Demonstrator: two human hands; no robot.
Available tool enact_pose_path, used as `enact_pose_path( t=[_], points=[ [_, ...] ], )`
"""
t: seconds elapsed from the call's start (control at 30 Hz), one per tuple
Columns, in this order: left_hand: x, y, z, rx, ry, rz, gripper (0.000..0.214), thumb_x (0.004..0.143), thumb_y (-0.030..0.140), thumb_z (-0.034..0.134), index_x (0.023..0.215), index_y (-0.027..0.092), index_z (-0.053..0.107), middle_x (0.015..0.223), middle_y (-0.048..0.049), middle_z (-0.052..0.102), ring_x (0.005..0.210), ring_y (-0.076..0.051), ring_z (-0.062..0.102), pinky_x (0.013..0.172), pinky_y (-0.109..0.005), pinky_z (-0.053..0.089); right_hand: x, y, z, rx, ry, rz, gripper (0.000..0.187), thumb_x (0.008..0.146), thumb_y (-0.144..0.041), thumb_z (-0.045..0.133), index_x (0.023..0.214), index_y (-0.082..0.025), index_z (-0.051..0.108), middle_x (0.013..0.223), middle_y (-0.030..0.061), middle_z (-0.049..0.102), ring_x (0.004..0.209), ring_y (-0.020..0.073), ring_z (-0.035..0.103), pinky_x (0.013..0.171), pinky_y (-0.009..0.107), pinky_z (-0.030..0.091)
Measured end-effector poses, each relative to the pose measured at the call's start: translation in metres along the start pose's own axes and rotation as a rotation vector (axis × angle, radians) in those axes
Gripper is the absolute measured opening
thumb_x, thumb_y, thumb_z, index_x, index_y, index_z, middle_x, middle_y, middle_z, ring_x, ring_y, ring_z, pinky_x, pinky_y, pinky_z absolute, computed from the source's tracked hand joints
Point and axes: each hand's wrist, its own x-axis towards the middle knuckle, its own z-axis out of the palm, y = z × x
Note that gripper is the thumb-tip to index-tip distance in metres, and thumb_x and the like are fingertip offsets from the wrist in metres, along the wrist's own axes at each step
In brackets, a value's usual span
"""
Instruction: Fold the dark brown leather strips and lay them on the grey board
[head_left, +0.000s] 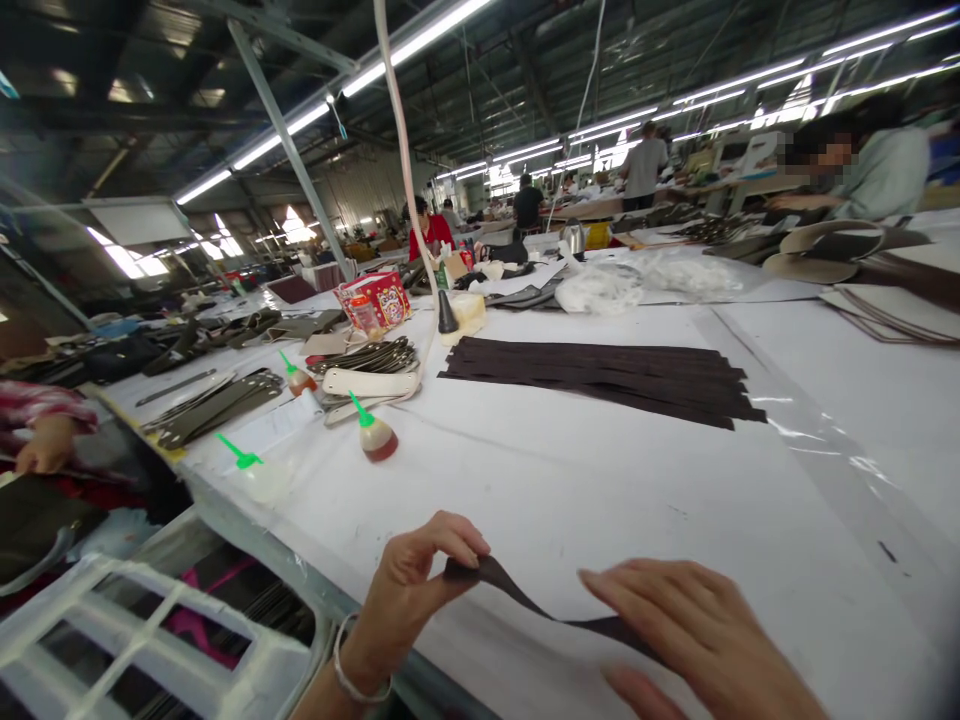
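Note:
My left hand (427, 565), with a bracelet at the wrist, pinches one end of a dark brown strip (517, 594) between thumb and fingers. The strip is held at the table's near edge and sags and twists toward the right. My right hand (682, 630) is over its other part, fingers stretched out and thumb apart; the far end is hidden behind that hand. Beyond both hands, a row of similar dark brown strips (600, 375) lies side by side on the white table (510, 480).
Squeeze bottles with green nozzles, one nearest the strips (377, 438), stand on the left. Beyond are stacked straps (367, 362), a red box (382, 300) and clear plastic (607, 285). A white plastic crate (150, 640) is at lower left. A co-worker's hand (46, 445) shows at far left.

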Motion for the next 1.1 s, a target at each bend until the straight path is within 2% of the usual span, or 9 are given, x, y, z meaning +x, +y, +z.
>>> enact_pose_path(
  t=[0.07,0.13,0.2,0.27,0.4,0.57,0.73,1.1],
  points=[
    [-0.007,0.006,-0.004,0.063,0.013,0.074,0.005,0.08,0.019,0.071,0.078,0.021,0.067,0.095,-0.0052,0.063,0.095,-0.02,0.058,0.086,-0.034,0.043,0.026,-0.022,0.022,0.109,-0.063,0.027,0.032,0.097,-0.041,0.045,0.114,-0.02,0.062,0.092,0.0062,0.069,0.084,0.0197,0.062,0.08,0.036,0.044],
    [-0.015,0.01,-0.009,0.132,0.045,0.116,0.005,0.08,0.021,0.072,0.077,0.022,0.068,0.099,-0.0056,0.062,0.097,-0.021,0.056,0.086,-0.035,0.043,0.04,-0.041,0.044,0.173,0.001,0.075,0.027,0.097,-0.038,0.044,0.107,-0.02,0.062,0.084,0.0037,0.068,0.079,0.0181,0.061,0.085,0.038,0.04],
    [-0.021,0.011,-0.014,0.175,0.061,0.128,0.007,0.081,0.025,0.071,0.075,0.021,0.069,0.102,-0.007,0.061,0.097,-0.022,0.056,0.086,-0.037,0.044,0.042,-0.051,0.059,0.205,0.072,0.084,0.021,0.097,-0.024,0.042,0.094,-0.021,0.063,0.072,-0.0001,0.065,0.071,0.0145,0.059,0.09,0.038,0.036],
    [-0.024,0.011,-0.017,0.194,0.046,0.133,0.012,0.083,0.028,0.068,0.074,0.021,0.069,0.104,-0.0082,0.06,0.097,-0.023,0.055,0.086,-0.039,0.045,0.037,-0.053,0.067,0.206,0.099,0.06,0.027,0.095,-0.01,0.038,0.087,-0.02,0.062,0.066,-0.0017,0.063,0.067,0.0121,0.058,0.095,0.038,0.033],
    [-0.022,0.008,-0.019,0.213,-0.023,0.181,0.018,0.088,0.022,0.059,0.071,0.023,0.067,0.103,-0.0055,0.063,0.102,-0.023,0.054,0.091,-0.04,0.041,0.026,-0.045,0.067,0.143,0.098,-0.03,0.029,0.092,-0.004,0.036,0.093,-0.016,0.062,0.072,0.002,0.066,0.075,0.0135,0.061,0.098,0.042,0.033],
    [-0.02,0.004,-0.013,0.201,-0.029,0.135,0.016,0.081,0.008,0.062,0.073,0.023,0.063,0.105,-0.003,0.064,0.107,-0.022,0.053,0.094,-0.038,0.039,0.022,-0.039,0.066,0.112,0.108,-0.061,0.026,0.089,-0.001,0.041,0.097,-0.014,0.062,0.08,0.0043,0.069,0.082,0.0158,0.063,0.098,0.044,0.034],
    [-0.02,0.003,-0.007,0.222,-0.029,0.134,0.023,0.079,0.01,0.068,0.095,0.025,0.062,0.103,-0.0036,0.064,0.103,-0.021,0.054,0.092,-0.036,0.043,0.022,-0.038,0.069,0.095,0.114,-0.031,0.025,0.09,-0.002,0.042,0.096,-0.016,0.062,0.078,0.0029,0.068,0.082,0.0156,0.065,0.098,0.043,0.035],
    [-0.02,0.006,-0.007,0.325,-0.083,0.121,0.026,0.083,0.016,0.066,0.106,0.027,0.061,0.109,-0.0031,0.061,0.109,-0.021,0.052,0.096,-0.037,0.043,0.024,-0.035,0.071,0.139,0.115,0.047,0.023,0.091,-0.005,0.043,0.091,-0.017,0.063,0.073,0.0008,0.065,0.074,0.0138,0.062,0.091,0.04,0.034]
  ],
)
